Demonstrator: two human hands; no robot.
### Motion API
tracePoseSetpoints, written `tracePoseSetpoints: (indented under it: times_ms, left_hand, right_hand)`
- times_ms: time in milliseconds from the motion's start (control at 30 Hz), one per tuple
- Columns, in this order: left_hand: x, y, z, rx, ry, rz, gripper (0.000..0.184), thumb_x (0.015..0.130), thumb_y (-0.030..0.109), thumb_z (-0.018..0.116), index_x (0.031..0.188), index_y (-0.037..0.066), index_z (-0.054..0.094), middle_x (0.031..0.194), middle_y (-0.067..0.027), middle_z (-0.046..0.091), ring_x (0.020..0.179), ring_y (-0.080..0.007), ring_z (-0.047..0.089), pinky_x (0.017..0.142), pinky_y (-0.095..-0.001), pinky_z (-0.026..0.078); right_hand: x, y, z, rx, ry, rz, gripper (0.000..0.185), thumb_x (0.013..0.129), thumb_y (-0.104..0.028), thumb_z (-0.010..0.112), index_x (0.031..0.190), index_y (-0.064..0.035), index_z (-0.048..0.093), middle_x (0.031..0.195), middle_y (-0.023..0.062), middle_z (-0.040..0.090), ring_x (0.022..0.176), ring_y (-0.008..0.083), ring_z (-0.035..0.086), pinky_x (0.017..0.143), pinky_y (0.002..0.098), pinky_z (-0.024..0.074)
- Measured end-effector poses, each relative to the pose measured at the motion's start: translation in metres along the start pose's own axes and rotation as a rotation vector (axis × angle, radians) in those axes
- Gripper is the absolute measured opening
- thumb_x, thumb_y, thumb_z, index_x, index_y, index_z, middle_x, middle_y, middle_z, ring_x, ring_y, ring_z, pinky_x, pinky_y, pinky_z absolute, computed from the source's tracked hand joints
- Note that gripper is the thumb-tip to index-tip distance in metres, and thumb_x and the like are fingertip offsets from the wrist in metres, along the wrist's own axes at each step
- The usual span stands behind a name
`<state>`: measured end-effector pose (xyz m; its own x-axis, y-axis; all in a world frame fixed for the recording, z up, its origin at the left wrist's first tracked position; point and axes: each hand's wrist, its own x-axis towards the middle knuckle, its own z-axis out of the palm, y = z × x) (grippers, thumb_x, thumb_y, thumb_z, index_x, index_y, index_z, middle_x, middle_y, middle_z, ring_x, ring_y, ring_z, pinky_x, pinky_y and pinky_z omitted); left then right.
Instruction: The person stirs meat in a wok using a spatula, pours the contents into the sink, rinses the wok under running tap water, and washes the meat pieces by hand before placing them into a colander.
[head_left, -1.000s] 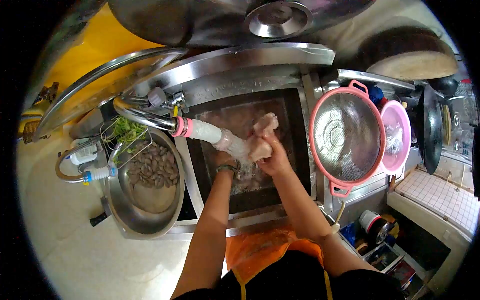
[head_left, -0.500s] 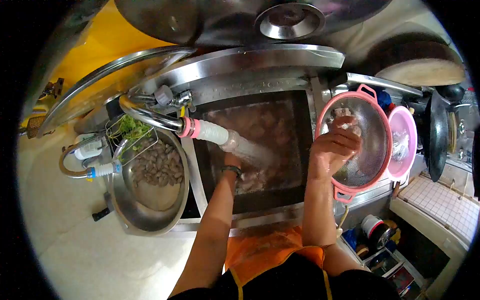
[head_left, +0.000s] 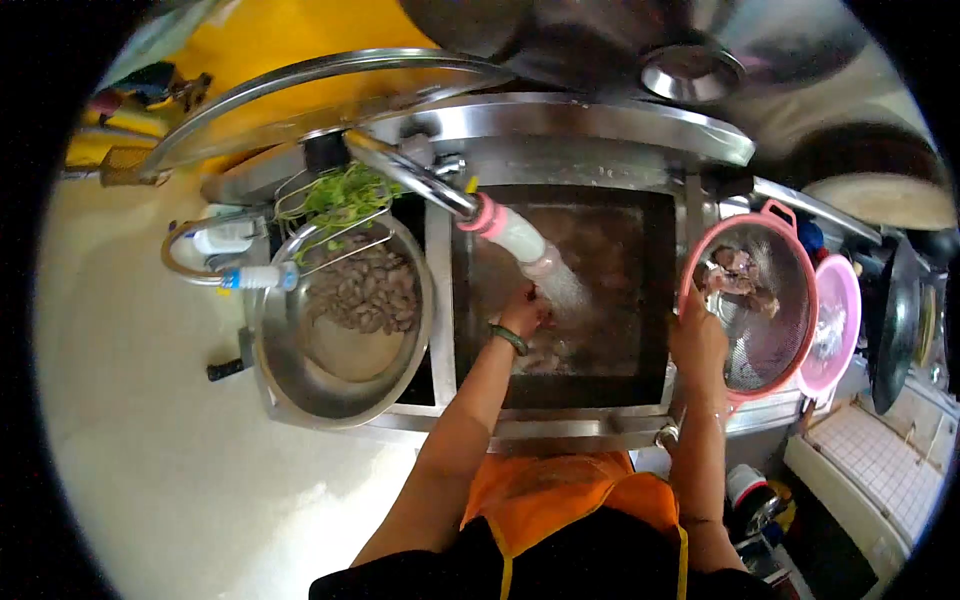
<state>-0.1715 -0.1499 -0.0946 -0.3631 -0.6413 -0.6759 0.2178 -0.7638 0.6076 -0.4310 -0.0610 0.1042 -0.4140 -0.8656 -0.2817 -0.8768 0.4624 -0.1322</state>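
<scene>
My left hand (head_left: pixel 524 310) is low in the sink (head_left: pixel 665 300), beside the stream from the tap hose (head_left: pixel 517 241). Its fingers look curled, and splashing water hides what they hold, if anything. Murky water in the sink covers pinkish-brown meat pieces (head_left: pixel 545 355). My right hand (head_left: pixel 698 335) is at the left rim of a pink strainer (head_left: pixel 812 310), and its fingers are too blurred to read. Several meat pieces (head_left: pixel 738 272) lie in the strainer's mesh.
Left of the sink, a steel basin (head_left: pixel 285 375) holds several greyish-brown pieces (head_left: pixel 370 290), with green leaves (head_left: pixel 345 200) in a wire rack above. A knife handle (head_left: pixel 226 370) pokes out beside it. Behind the strainer stands a pink bowl (head_left: pixel 845 290); a dark wok (head_left: pixel 893 320) is farther right.
My right hand has moved from above the strainer's mesh down to its left rim, leaving meat visible inside. My left hand has risen closer to the water stream. The whole view has shifted.
</scene>
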Motion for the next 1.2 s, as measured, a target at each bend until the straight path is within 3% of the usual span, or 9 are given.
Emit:
tracePoseSetpoints:
  times_ms: [100, 267, 533, 733, 767, 800, 900, 1033, 1200]
  left_hand:
    - [-0.011, 0.008, -0.007, 0.146, 0.012, 0.051, 0.034, 0.087, 0.011, 0.060, 0.120, 0.007, 0.053, 0.086, -0.0034, 0.061, 0.071, -0.0129, 0.054, 0.064, -0.0288, 0.049]
    - [-0.043, 0.020, -0.028, 0.261, -0.053, 0.500, 0.031, 0.085, 0.007, 0.062, 0.116, 0.005, 0.054, 0.089, -0.0049, 0.060, 0.070, -0.0130, 0.054, 0.062, -0.0277, 0.047]
    - [-0.144, 0.095, 0.020, -0.341, 0.010, 0.556, 0.032, 0.085, 0.002, 0.060, 0.115, 0.002, 0.050, 0.103, -0.0082, 0.057, 0.088, -0.0167, 0.056, 0.077, -0.0292, 0.047]
    - [-0.184, 0.111, 0.047, 0.782, -0.237, 0.597, 0.034, 0.079, 0.008, 0.068, 0.110, 0.004, 0.057, 0.108, -0.0101, 0.057, 0.105, -0.0246, 0.053, 0.090, -0.0350, 0.043]
    - [-0.190, 0.118, 0.048, 1.065, -0.301, 0.676, 0.036, 0.079, 0.016, 0.069, 0.111, 0.005, 0.057, 0.109, -0.0113, 0.058, 0.106, -0.0274, 0.053, 0.093, -0.0379, 0.042]
    - [-0.195, 0.123, 0.046, 1.350, -0.364, 0.750, 0.040, 0.079, 0.023, 0.070, 0.113, 0.006, 0.058, 0.110, -0.0124, 0.059, 0.107, -0.0302, 0.053, 0.095, -0.0407, 0.040]
    - [-0.222, 0.124, 0.028, 1.636, -0.533, 0.866, 0.045, 0.082, 0.038, 0.065, 0.115, 0.009, 0.059, 0.112, -0.0131, 0.059, 0.105, -0.0317, 0.055, 0.094, -0.0427, 0.039]
    - [-0.262, 0.087, -0.014, 1.887, -0.699, 0.660, 0.027, 0.082, 0.031, 0.059, 0.101, 0.013, 0.063, 0.097, -0.0069, 0.064, 0.092, -0.0244, 0.060, 0.084, -0.0384, 0.042]
    - [-0.299, 0.064, -0.007, 1.895, -0.388, 0.910, 0.011, 0.076, 0.018, 0.055, 0.084, 0.016, 0.063, 0.078, 0.0015, 0.064, 0.077, -0.0171, 0.061, 0.074, -0.0365, 0.043]
  right_hand:
    - [-0.013, -0.016, -0.019, 0.020, 0.061, 0.065, 0.038, 0.083, -0.013, 0.055, 0.119, -0.0024, 0.049, 0.064, 0.0185, 0.062, 0.060, 0.0397, 0.062, 0.054, 0.0499, 0.0490]
    - [-0.072, -0.050, -0.059, 0.089, -0.177, -0.109, 0.016, 0.081, -0.009, 0.056, 0.095, -0.0014, 0.056, 0.072, 0.0208, 0.063, 0.066, 0.0404, 0.061, 0.060, 0.0482, 0.0485]
    - [-0.139, -0.053, 0.001, -0.097, -0.238, -0.711, 0.005, 0.075, -0.017, 0.061, 0.076, -0.0120, 0.063, 0.062, 0.0046, 0.062, 0.054, 0.0188, 0.063, 0.041, 0.0343, 0.0471]
    - [-0.156, -0.057, 0.046, 0.036, -0.209, -0.853, 0.015, 0.078, -0.024, 0.060, 0.079, -0.0106, 0.067, 0.069, 0.0052, 0.066, 0.056, 0.0222, 0.063, 0.042, 0.0379, 0.0465]
    - [-0.151, -0.070, 0.014, 0.071, -0.306, -0.818, 0.015, 0.071, -0.017, 0.063, 0.084, -0.0107, 0.066, 0.081, 0.0071, 0.064, 0.078, 0.0243, 0.066, 0.062, 0.0376, 0.0531]
    - [-0.147, -0.076, 0.004, 0.106, -0.221, -0.864, 0.017, 0.071, -0.018, 0.063, 0.086, -0.0109, 0.066, 0.082, 0.0070, 0.064, 0.081, 0.0243, 0.065, 0.066, 0.0384, 0.0526]
    - [-0.141, -0.087, -0.011, 0.248, -0.046, -0.971, 0.022, 0.070, -0.021, 0.065, 0.090, -0.0117, 0.065, 0.084, 0.0065, 0.064, 0.088, 0.0240, 0.064, 0.080, 0.0403, 0.0499]
    - [-0.136, -0.084, -0.006, 0.212, -0.062, -1.126, 0.027, 0.072, -0.024, 0.066, 0.096, -0.0127, 0.065, 0.083, 0.0053, 0.063, 0.091, 0.0239, 0.063, 0.095, 0.0418, 0.0425]
    - [-0.084, -0.066, -0.054, 0.485, -0.585, -0.894, 0.033, 0.082, -0.025, 0.064, 0.113, -0.0134, 0.063, 0.091, 0.0083, 0.067, 0.088, 0.0258, 0.066, 0.090, 0.0377, 0.0477]
